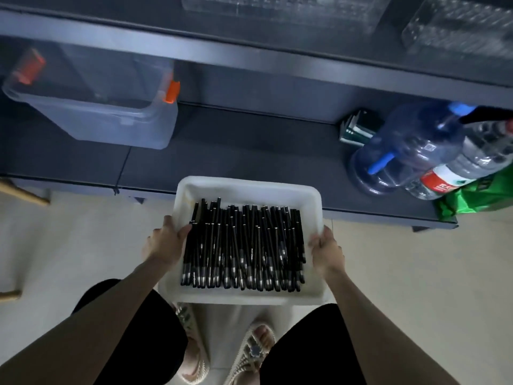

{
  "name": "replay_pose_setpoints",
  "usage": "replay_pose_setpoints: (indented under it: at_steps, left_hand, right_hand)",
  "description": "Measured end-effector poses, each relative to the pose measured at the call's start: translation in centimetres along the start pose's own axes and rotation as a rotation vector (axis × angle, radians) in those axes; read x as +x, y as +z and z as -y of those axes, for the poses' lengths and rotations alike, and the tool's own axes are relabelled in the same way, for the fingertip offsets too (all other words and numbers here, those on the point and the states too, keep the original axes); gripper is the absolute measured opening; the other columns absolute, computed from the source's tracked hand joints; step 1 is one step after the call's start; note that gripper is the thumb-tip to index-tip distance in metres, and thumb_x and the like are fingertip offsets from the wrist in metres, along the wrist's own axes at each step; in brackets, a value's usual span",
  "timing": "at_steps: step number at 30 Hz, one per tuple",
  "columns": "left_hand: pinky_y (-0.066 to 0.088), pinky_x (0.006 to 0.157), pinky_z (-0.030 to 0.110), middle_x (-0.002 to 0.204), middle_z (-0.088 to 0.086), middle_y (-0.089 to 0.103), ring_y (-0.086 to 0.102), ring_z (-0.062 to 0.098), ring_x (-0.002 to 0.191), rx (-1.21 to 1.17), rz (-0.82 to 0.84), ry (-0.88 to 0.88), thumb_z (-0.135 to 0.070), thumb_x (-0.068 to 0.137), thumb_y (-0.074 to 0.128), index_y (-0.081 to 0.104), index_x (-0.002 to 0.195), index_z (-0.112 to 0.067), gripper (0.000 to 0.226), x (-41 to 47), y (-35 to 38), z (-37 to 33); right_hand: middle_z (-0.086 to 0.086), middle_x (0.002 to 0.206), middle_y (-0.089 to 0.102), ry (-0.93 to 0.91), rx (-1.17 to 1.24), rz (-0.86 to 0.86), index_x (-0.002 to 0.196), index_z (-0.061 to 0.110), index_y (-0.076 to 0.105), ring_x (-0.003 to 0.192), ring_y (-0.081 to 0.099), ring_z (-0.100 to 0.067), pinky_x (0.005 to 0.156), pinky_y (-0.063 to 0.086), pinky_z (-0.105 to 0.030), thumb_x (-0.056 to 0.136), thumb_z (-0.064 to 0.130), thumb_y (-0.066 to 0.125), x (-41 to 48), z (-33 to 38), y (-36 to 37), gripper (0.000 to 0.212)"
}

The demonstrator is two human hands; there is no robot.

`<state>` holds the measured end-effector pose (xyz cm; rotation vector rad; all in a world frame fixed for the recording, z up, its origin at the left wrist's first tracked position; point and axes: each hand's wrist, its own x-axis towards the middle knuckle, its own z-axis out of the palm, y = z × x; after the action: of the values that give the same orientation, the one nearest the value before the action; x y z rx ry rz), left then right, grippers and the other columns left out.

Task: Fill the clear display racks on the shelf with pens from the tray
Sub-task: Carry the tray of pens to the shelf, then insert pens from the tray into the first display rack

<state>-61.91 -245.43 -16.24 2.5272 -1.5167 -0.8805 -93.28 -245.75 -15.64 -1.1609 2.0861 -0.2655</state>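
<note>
Gripping the tray point(249, 187) of pens point(244, 245), left hand point(163, 243) and right hand point(327, 252) flank it.

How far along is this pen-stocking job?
Barely begun. Nothing looks done: the clear display racks on the upper shelf seem empty. In hand: the left hand and right hand grip the white tray, packed with black pens. Filling every rack is left.

The pens point(244, 245) lie in the tray point(249, 187), in front of the lower shelf point(236, 151); a bin point(105, 126) sits left on it (bottles point(410, 151) right), racks point(277, 9) above.
</note>
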Motion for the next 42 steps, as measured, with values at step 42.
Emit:
replay_pose_setpoints:
  at_steps: [42]
  left_hand:
    - [0.013,0.114,0.035,0.154,-0.005,0.02,0.016,0.016,0.143,-0.196,0.289,0.47,-0.046,0.096,0.039,0.027,0.147,-0.023,0.057,-4.4,1.1,-5.1]
  right_hand:
    - [-0.007,0.078,0.06,-0.257,0.56,-0.031,0.079,0.011,0.055,0.064,0.06,-0.017,0.064,0.058,-0.025,0.088,0.005,0.063,-2.0,9.2,-2.3,0.014]
